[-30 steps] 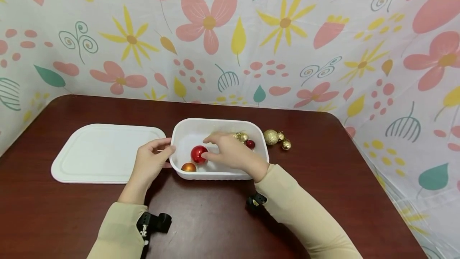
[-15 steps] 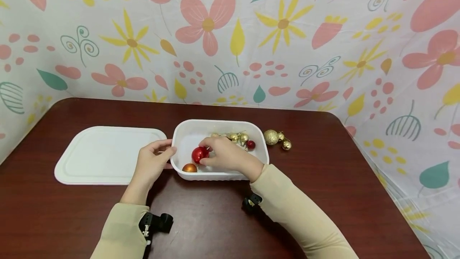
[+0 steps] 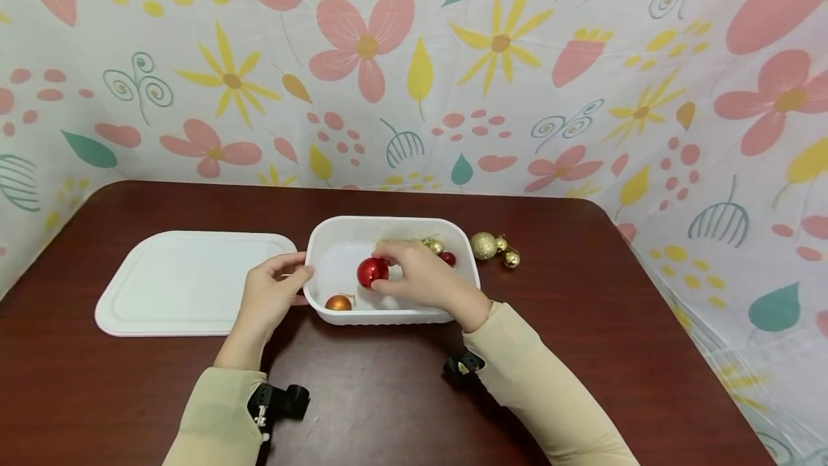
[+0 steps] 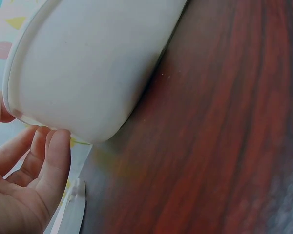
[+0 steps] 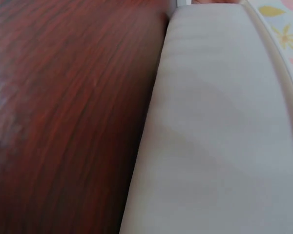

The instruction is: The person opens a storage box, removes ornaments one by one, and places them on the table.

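Note:
A white plastic container (image 3: 391,317) stands on the table. My left hand (image 3: 274,293) grips its left end, thumb over the rim and fingers against the outside wall; the left wrist view shows these fingers (image 4: 57,161) at the wall. Inside the container, my right hand (image 3: 423,275) pinches a shiny red Christmas ball (image 3: 371,273) between thumb and fingers. An orange ball (image 3: 338,303) lies in the near left corner. Small gold balls (image 3: 435,245) and a dark red ball (image 3: 448,258) lie at the right, partly hidden behind the right hand. The right wrist view shows only the container's outer wall (image 5: 219,122) and tabletop.
A white lid (image 3: 187,282) lies flat on the table (image 3: 375,387) to the left of the container. Just right of the container sit a glittery gold ball (image 3: 484,245) and small shiny gold balls (image 3: 512,259). A flower-print cloth (image 3: 362,128) hangs behind the table.
My right hand has closed its thumb and fingers on the red ball and shifted it right, away from the orange ball. The left hand keeps its grip on the container.

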A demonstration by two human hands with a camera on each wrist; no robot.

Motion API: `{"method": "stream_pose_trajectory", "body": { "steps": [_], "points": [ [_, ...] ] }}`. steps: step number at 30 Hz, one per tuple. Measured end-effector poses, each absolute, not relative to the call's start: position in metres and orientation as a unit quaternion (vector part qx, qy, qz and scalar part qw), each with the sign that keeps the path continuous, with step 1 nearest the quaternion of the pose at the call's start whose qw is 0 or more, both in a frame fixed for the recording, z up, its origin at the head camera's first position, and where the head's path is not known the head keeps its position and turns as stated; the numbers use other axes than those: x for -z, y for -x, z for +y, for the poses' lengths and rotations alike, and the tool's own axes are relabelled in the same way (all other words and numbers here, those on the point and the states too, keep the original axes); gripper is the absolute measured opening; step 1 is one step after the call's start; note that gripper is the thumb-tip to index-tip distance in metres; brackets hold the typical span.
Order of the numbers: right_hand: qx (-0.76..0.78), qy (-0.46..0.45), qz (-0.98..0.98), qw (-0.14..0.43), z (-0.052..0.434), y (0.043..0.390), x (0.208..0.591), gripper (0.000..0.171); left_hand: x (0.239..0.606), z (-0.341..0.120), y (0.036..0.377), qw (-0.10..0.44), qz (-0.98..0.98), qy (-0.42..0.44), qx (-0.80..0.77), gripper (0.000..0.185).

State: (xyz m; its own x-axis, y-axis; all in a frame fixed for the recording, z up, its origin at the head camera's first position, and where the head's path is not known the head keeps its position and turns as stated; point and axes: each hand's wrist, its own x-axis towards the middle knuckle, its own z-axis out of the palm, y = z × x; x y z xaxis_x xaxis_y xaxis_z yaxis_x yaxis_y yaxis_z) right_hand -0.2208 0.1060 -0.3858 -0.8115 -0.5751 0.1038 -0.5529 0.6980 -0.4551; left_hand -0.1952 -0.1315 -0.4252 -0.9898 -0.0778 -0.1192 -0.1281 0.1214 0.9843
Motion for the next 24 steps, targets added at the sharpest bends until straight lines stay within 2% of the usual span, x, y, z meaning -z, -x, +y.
{"method": "stream_pose_trajectory", "body": {
  "steps": [9, 24],
  "points": [
    [0.278, 0.292, 0.914, -0.043, 0.130, 0.217, 0.385, 0.039, 0.423, -0.133, 0.195, 0.021, 0.743, 0.067, -0.666, 0.035],
    [0.353, 0.188, 0.913, -0.080, 0.181, 0.206, 0.371, 0.041, 0.424, -0.131, 0.194, 0.023, 0.753, 0.072, -0.654, 0.035]
  ]
}}
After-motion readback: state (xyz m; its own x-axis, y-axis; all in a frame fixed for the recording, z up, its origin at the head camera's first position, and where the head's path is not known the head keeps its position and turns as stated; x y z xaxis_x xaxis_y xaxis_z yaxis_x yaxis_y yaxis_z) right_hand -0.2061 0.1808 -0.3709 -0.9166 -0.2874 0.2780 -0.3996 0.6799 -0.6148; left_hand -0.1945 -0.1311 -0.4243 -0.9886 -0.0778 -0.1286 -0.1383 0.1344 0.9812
